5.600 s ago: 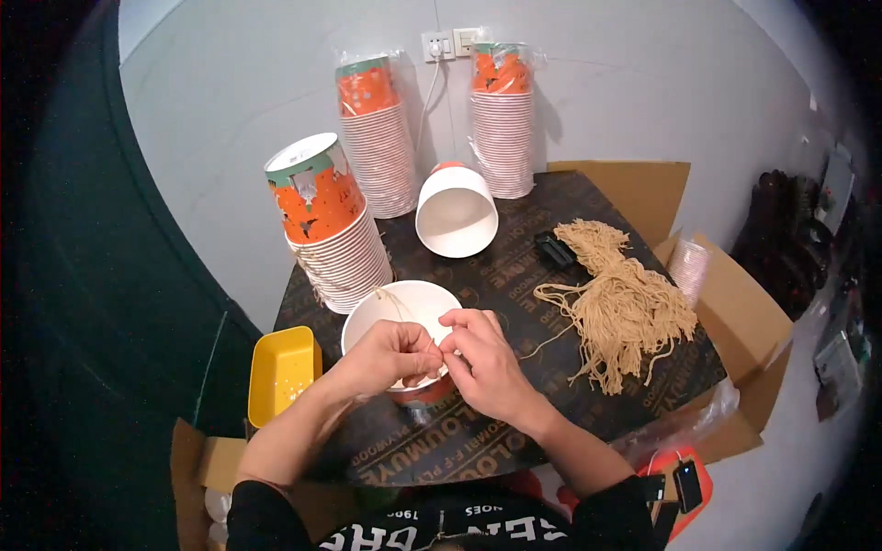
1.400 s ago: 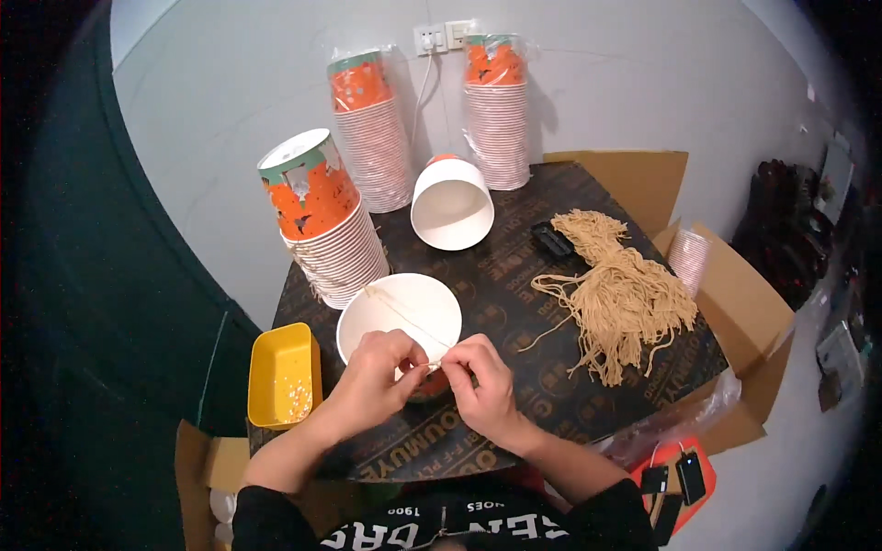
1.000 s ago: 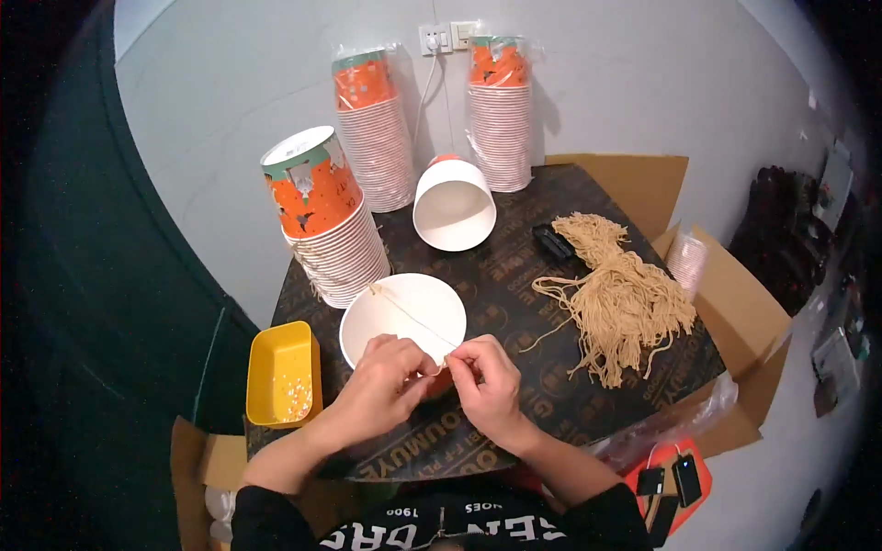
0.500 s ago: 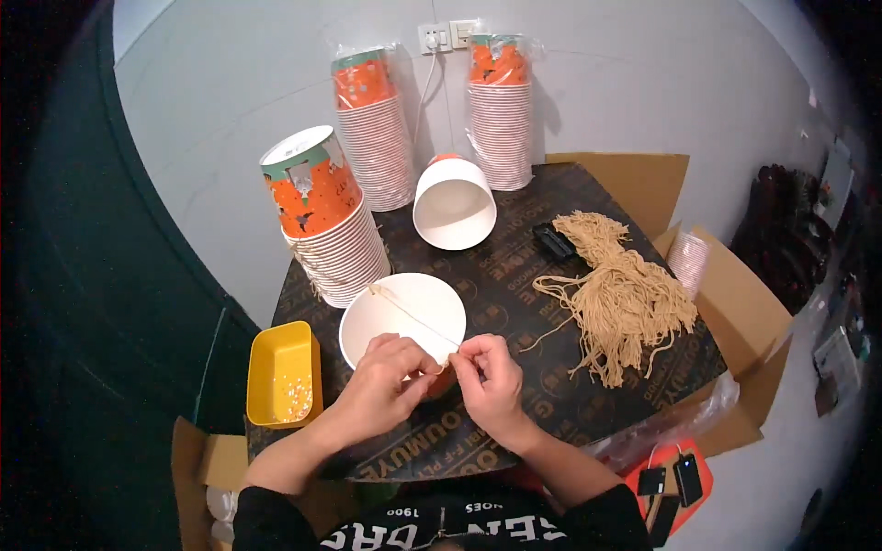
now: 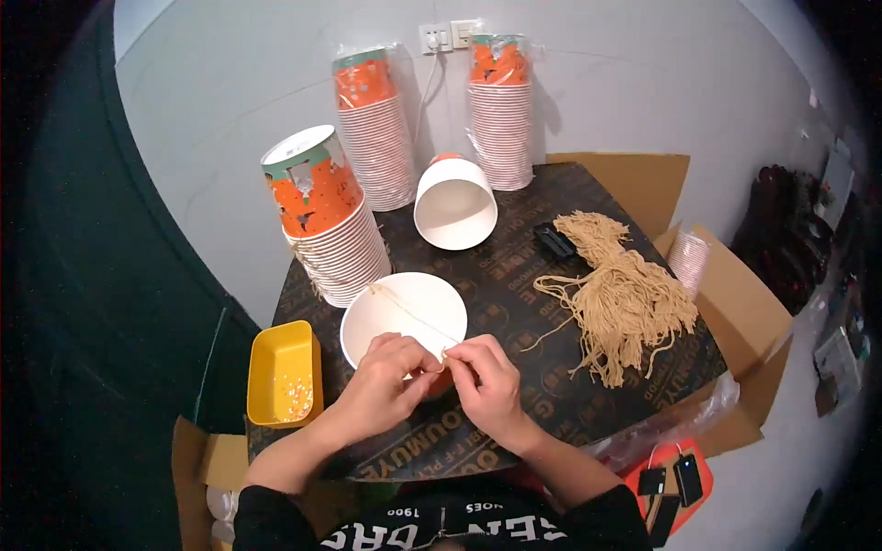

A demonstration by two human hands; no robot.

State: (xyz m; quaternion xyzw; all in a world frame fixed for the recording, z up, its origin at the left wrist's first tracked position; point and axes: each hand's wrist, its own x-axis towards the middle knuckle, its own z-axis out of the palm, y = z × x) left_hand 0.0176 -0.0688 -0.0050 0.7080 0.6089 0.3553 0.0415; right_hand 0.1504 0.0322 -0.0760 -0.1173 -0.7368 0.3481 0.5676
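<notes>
Both hands meet at the near rim of the white paper bowl (image 5: 402, 317), which stands on the dark table (image 5: 514, 275): the left hand (image 5: 386, 390) and the right hand (image 5: 487, 386) each have thumb and fingers pinched together on the near end of a thin tan string (image 5: 413, 314). The string runs taut across the bowl's mouth to its far-left rim. A leaning stack of orange cups (image 5: 326, 220) stands just behind the bowl, a yellow tray (image 5: 283, 372) lies to its left, and a bundle of tan strings (image 5: 625, 298) lies well to its right.
</notes>
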